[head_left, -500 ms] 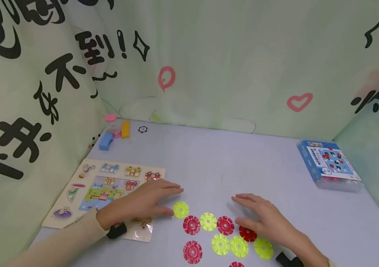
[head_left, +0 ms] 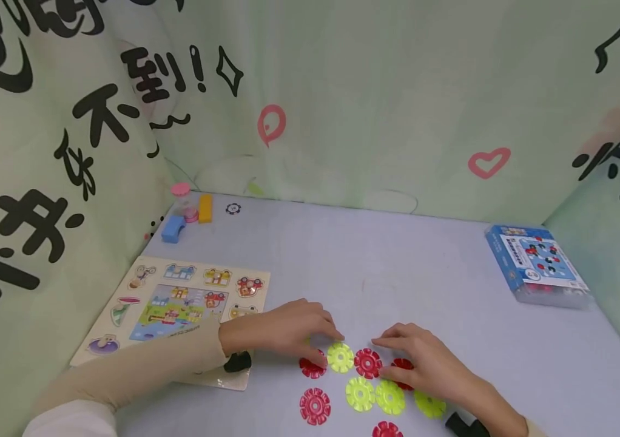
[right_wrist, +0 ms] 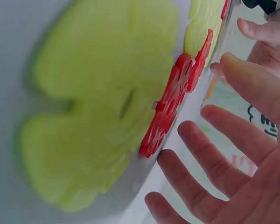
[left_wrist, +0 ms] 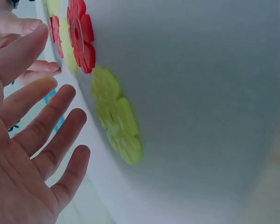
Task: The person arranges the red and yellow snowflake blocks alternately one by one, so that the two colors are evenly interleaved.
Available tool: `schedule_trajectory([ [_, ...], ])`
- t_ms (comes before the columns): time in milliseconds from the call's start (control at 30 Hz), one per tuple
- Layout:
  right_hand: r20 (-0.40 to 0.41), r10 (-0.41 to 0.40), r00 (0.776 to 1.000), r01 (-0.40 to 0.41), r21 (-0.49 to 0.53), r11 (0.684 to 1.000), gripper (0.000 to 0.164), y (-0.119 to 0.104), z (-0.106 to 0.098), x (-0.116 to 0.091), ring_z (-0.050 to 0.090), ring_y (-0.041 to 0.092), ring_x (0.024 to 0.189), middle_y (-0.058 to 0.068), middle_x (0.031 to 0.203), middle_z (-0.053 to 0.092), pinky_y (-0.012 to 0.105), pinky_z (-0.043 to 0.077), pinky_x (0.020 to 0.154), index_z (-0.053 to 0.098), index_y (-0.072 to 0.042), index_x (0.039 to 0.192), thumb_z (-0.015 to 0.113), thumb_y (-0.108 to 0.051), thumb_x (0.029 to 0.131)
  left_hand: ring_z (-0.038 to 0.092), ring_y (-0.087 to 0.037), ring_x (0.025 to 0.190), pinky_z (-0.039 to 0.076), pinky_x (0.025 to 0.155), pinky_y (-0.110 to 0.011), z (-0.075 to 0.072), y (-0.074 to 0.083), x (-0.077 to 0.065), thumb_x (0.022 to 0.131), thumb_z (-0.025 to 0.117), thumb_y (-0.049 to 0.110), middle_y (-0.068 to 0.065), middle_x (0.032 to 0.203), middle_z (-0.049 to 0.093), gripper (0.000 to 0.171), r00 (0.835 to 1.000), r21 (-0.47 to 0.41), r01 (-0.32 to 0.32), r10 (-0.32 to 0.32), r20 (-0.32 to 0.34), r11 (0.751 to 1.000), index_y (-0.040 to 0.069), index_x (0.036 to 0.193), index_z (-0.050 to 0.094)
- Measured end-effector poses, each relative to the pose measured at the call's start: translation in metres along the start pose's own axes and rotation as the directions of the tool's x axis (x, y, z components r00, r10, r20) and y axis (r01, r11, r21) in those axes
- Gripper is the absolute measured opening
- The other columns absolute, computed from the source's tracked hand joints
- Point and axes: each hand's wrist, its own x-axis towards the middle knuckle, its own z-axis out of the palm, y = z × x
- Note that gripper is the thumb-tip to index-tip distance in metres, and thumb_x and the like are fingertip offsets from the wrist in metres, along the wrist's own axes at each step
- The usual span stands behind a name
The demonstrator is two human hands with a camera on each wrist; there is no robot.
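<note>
Notched plastic flower discs, red and yellow-green, lie flat in loose rows at the front of the table. My left hand [head_left: 295,329] hovers over the left end of the upper row, partly covering a red disc [head_left: 310,368]; its thumb and fingers spread toward a yellow-green disc [head_left: 340,357]. Relaxed fingers show in the left wrist view, holding nothing. My right hand [head_left: 429,359] is over the right end, its thumb near another red disc [head_left: 367,363] and partly hiding a red disc [head_left: 404,365]. Its palm is bare in the right wrist view, beside a large yellow-green disc [right_wrist: 102,84].
A wooden picture puzzle board [head_left: 124,276] lies under the left forearm. At the back left stand a blue block [head_left: 172,230], a yellow block [head_left: 205,209] and a pink-lidded jar [head_left: 181,195]. A blue boxed set [head_left: 539,261] sits at the right. Curtains surround the table.
My left hand has moved right, from beside the upper row to over its left discs, now covering most of the leftmost yellow-green one. The right hand has shifted slightly left and down.
</note>
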Motion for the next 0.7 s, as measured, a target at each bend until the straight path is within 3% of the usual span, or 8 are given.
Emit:
schedule_trajectory([
  [267, -0.012, 0.047, 0.999, -0.048, -0.036, 0.998, 0.041, 0.006, -0.003, -0.011, 0.053, 0.002, 0.098, -0.018, 0.106, 0.058, 0.028, 0.052, 0.080, 0.069, -0.031, 0.114, 0.075, -0.044, 0.076, 0.052, -0.001, 0.101, 0.042, 0.083, -0.021, 0.007, 0.003, 0.025, 0.076, 0.072, 0.055, 0.015, 0.112, 0.062, 0.052, 0.998, 0.021, -0.058, 0.058, 0.004, 0.998, 0.034, 0.122, 0.063],
  [500, 0.012, 0.113, 0.993, -0.113, -0.031, 0.993, 0.042, 0.015, -0.006, -0.021, 0.050, 0.000, 0.092, -0.021, 0.100, 0.057, 0.021, 0.047, 0.074, 0.069, -0.033, 0.113, 0.076, -0.046, 0.073, 0.047, 0.000, 0.095, 0.037, 0.075, -0.019, 0.011, 0.006, 0.026, 0.072, 0.075, 0.055, 0.015, 0.107, 0.059, 0.049, 0.999, 0.040, -0.042, 0.042, -0.002, 0.998, 0.038, 0.118, 0.065],
  [700, 0.029, 0.196, 0.980, -0.196, -0.028, 0.980, 0.051, 0.019, -0.010, -0.030, 0.051, 0.003, 0.093, -0.018, 0.099, 0.058, 0.029, 0.049, 0.076, 0.068, -0.035, 0.113, 0.076, -0.057, 0.067, 0.046, 0.000, 0.093, 0.035, 0.074, -0.019, 0.012, 0.007, 0.025, 0.073, 0.076, 0.051, 0.015, 0.105, 0.059, 0.046, 0.999, 0.014, -0.026, 0.027, -0.018, 1.000, 0.037, 0.116, 0.067],
])
